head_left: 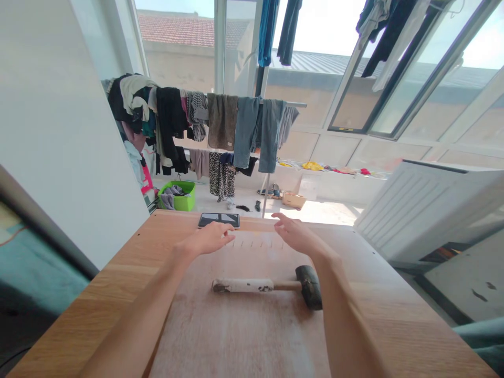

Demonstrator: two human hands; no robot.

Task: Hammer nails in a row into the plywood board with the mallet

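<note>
Nearest, behind both wrists, a black-headed mallet with a chipped white handle (pixel 271 285) lies unheld on the pale wooden board (pixel 236 331), while the left hand (pixel 210 239) and right hand (pixel 296 234), both open and empty, sit at either end of a row of small dark marks (pixel 258 244), a dark phone (pixel 219 220) just beyond the left hand.

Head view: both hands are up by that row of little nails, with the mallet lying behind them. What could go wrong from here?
1. The left hand and right hand are open right at what look like small upright nails; a fingertip could get pricked or bend one.
2. The phone lies at the table's far edge, just beyond the left hand; a nudge might push it off.
3. The right forearm passes beside the mallet; drawing back could knock it.
</note>
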